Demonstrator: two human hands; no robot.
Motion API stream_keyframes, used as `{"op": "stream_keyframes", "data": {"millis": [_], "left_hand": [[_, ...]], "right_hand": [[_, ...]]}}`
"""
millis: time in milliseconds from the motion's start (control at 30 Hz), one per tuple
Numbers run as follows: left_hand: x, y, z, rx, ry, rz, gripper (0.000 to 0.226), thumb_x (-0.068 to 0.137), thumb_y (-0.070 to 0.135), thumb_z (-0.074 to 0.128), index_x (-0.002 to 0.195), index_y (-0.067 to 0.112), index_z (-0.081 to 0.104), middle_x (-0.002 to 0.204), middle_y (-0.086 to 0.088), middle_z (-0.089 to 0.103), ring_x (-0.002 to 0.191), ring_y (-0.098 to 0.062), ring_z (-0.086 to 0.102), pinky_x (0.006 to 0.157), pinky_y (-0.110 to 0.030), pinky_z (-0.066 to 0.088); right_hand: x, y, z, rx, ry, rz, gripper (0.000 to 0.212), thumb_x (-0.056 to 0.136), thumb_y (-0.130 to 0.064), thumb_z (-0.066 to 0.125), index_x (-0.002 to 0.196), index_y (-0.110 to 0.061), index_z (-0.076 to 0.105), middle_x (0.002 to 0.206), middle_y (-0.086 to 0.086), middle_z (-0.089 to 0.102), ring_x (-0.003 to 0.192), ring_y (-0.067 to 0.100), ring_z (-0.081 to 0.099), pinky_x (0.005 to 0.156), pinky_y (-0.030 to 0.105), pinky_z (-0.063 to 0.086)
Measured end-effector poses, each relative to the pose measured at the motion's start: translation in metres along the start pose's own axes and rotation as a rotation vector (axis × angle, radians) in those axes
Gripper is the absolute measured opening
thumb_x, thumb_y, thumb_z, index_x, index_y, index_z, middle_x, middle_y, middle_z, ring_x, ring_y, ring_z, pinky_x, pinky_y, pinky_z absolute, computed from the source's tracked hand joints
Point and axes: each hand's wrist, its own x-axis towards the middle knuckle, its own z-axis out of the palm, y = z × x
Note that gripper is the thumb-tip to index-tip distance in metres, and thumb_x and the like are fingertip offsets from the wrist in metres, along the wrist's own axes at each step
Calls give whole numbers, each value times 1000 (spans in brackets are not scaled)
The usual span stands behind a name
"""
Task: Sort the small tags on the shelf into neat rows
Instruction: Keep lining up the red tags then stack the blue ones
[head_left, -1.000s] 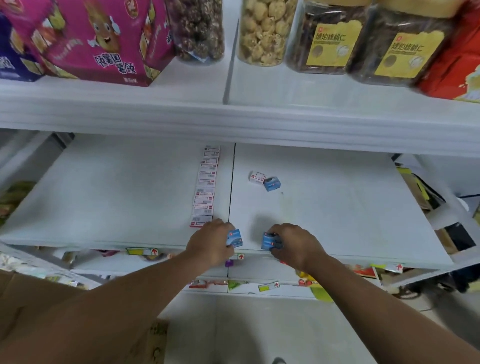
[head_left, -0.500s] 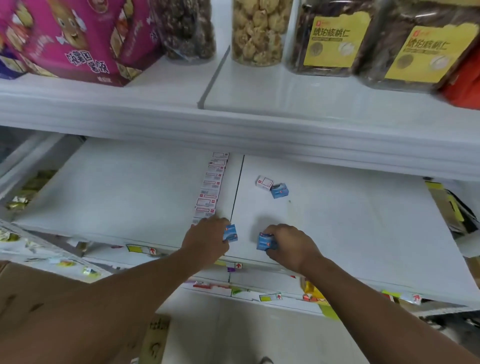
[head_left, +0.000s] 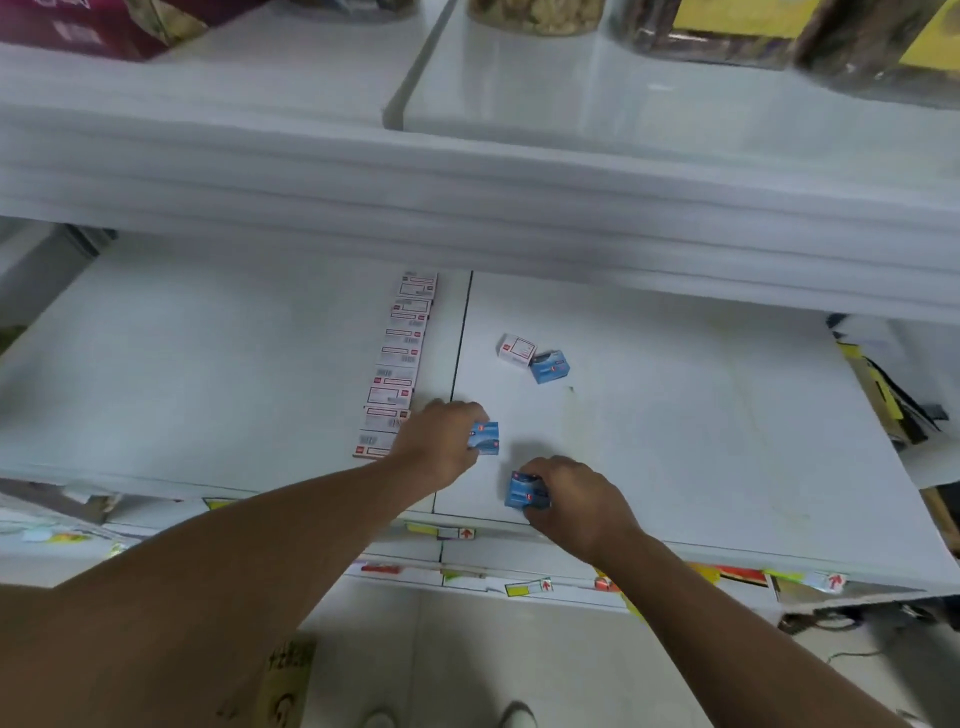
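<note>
The white shelf (head_left: 675, 415) ran wide under an upper shelf of jars and boxes, a seam splitting it into 2 panels. Along the seam's left side a row of white tags (head_left: 397, 364) stretched front to back. The left hand (head_left: 441, 441) gripped a blue tag (head_left: 484, 437) just right of that row's near end — the nearer hand to it. The right hand (head_left: 571, 499) pinched another blue tag (head_left: 525, 491) at the front edge. Farther back lay 2 loose tags (head_left: 535, 358), touching, slightly skewed.

hands: left hand (head_left: 441, 441) carried its blue box (head_left: 484, 438) deeper onto shelf | view tilted down
</note>
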Motion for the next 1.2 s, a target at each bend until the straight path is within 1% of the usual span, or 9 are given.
{"op": "stream_keyframes", "data": {"millis": [133,200,300,400,633,800,1000,1133,1200], "left_hand": [[5,-5,15,-29,3,21,49,93,25,73,140,33,62,130,4,67,116,-21,57,95,-39,49],[4,-5,18,-41,-6,38,60,91,25,75,148,32,56,142,4,62,123,-22,55,102,-41,49],[-13,-8,19,-80,29,21,77,90,15,76,158,30,43,158,6,48,137,-23,48,107,-43,52],[-39,-11,15,-92,102,-35,74,93,14,73,158,29,43,162,6,43,144,-22,45,111,-39,52],[-95,-18,21,-190,221,-44,57,93,10,69,146,26,56,146,7,52,133,-17,49,111,-36,50],[-111,-17,41,-272,273,-43,49,92,10,68,137,26,60,135,10,55,121,-12,52,97,-36,57],[-115,-11,54,-348,284,-108,52,90,7,67,138,25,60,135,9,56,120,-13,54,95,-34,55],[-116,-9,55,-521,298,-213,54,93,8,69,141,28,55,134,12,56,118,-10,56,93,-27,53],[-117,-3,52,-649,327,-293,51,95,6,69,138,29,56,131,11,59,115,-7,60,91,-26,55]], "right_hand": [[-3,-2,8,-6,20,16,37,90,-33,71,128,-34,66,116,-6,65,101,19,64,78,30,50],[-4,-2,11,-12,28,27,36,90,-32,70,126,-34,66,114,-5,65,99,20,64,76,31,51],[-7,-8,13,9,11,30,37,89,-30,71,126,-32,66,113,-4,64,99,20,64,80,34,55],[-8,-20,9,32,-13,16,40,89,-27,72,128,-30,65,115,-3,64,100,21,64,84,36,56],[9,-45,8,38,-19,-8,47,90,-23,72,136,-26,64,124,2,63,109,24,65,93,31,51],[20,-51,23,37,-11,-15,50,90,-21,73,139,-24,62,135,4,60,119,25,63,102,33,50],[24,-55,36,66,20,-2,54,93,-22,74,144,-24,57,144,5,55,128,23,58,113,34,47],[12,-56,37,157,82,53,57,92,-23,72,146,-24,54,140,3,54,124,22,59,104,31,51],[-1,-56,37,260,170,130,51,96,-27,71,144,-25,56,137,0,56,119,17,61,92,21,51]]}}
